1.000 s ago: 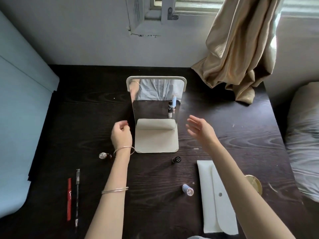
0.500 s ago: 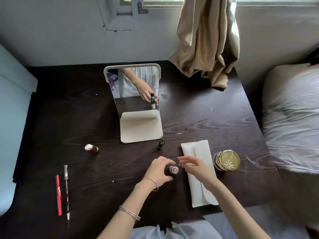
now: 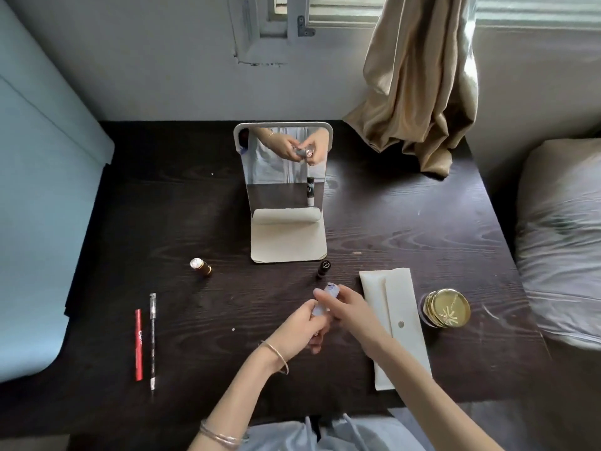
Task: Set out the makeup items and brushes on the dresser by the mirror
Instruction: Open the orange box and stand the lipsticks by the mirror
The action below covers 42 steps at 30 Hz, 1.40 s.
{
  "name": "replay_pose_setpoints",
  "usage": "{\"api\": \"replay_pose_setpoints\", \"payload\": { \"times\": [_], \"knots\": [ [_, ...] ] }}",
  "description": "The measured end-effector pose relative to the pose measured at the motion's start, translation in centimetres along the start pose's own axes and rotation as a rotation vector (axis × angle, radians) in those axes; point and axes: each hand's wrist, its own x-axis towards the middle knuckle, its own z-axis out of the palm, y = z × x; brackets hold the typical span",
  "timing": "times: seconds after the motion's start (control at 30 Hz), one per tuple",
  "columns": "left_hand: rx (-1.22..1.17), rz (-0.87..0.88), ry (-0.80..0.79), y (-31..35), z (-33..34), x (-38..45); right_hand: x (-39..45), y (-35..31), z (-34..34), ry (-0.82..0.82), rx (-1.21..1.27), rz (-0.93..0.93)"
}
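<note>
Left hand point(image 3: 304, 327) and right hand point(image 3: 349, 312) both grip a small pale tube point(image 3: 327, 299). Near the mirror point(image 3: 286, 177), on dark dresser point(image 3: 406, 229).

Soft daylight came in from the window point(image 3: 325, 14) at the top and from the right, behind the curtain point(image 3: 419, 83). The curtain's right edge glowed very bright, almost white. The dark table point(image 3: 195, 196) stayed dim, with a faint shine on its wood lines at the right. The gold tin point(image 3: 447, 308) gleamed. Shadows were soft and weak. The mirror point(image 3: 283, 157) showed a pale, clear picture. The wide lens bent straight lines, so the table's sides leaned outward near the edges. The corners looked a little fuzzy. The middle was fairly sharp.
</note>
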Motion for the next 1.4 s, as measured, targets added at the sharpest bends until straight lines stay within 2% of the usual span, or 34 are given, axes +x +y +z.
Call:
{"api": "replay_pose_setpoints", "payload": {
  "times": [0.17, 0.27, 0.3, 0.33, 0.4, 0.47, 0.53, 0.7, 0.87, 1.03, 1.1, 1.2, 1.27, 1.33, 1.4],
  "knots": [
    [0.090, 0.034, 0.049, -0.3, -1.4, -1.9, -0.1, -0.7, 2.1, 0.040, -0.056, -0.047],
    [0.027, 0.007, -0.011, -1.8, -3.1, -3.6, 0.7, -2.0, -0.9, 0.298, 0.141, -0.004],
    [0.021, 0.005, 0.008, -2.6, -3.8, -4.3, 0.7, -2.8, -2.6, 0.328, 0.194, -0.011],
    [0.027, 0.004, 0.044, -3.3, -4.6, -4.9, 0.6, -3.4, -4.0, 0.292, 0.203, -0.027],
    [0.049, -0.006, 0.137, -4.5, -5.9, -5.5, 0.3, -3.5, -5.4, 0.109, 0.159, -0.061],
    [0.051, 0.006, 0.209, -5.2, -6.6, -5.5, 0.1, -2.4, -4.7, -0.087, 0.091, -0.078],
    [0.014, 0.049, 0.262, -5.3, -6.4, -5.2, 0.0, -0.8, -2.9, -0.172, 0.033, -0.092],
    [-0.049, 0.137, 0.412, -5.0, -5.7, -4.8, 1.0, 4.4, 2.0, 0.007, -0.155, -0.252],
    [-0.029, 0.140, 0.487, -5.2, -6.0, -5.0, 1.7, 7.5, 3.4, 0.054, -0.356, -0.288],
    [0.019, 0.144, 0.513, -4.7, -5.4, -5.3, 2.0, 7.5, 3.4, 0.035, -0.382, -0.279],
    [0.021, 0.166, 0.518, -4.3, -5.0, -5.3, 1.7, 6.9, 3.1, -0.003, -0.520, -0.253],
    [-0.020, 0.201, 0.541, -3.7, -4.6, -5.0, -0.2, 4.9, 3.2, 0.095, -0.785, -0.442],
    [-0.057, 0.216, 0.557, -3.3, -4.3, -4.7, -1.8, 3.2, 4.1, 0.058, -0.674, -0.512],
    [-0.109, 0.229, 0.538, -2.7, -3.7, -4.6, -2.8, 1.7, 5.2, -0.056, -0.366, -0.419],
    [-0.207, 0.222, 0.501, -1.9, -3.2, -4.4, -2.9, 0.8, 5.8, -0.064, -0.143, -0.361]
  ]
}}
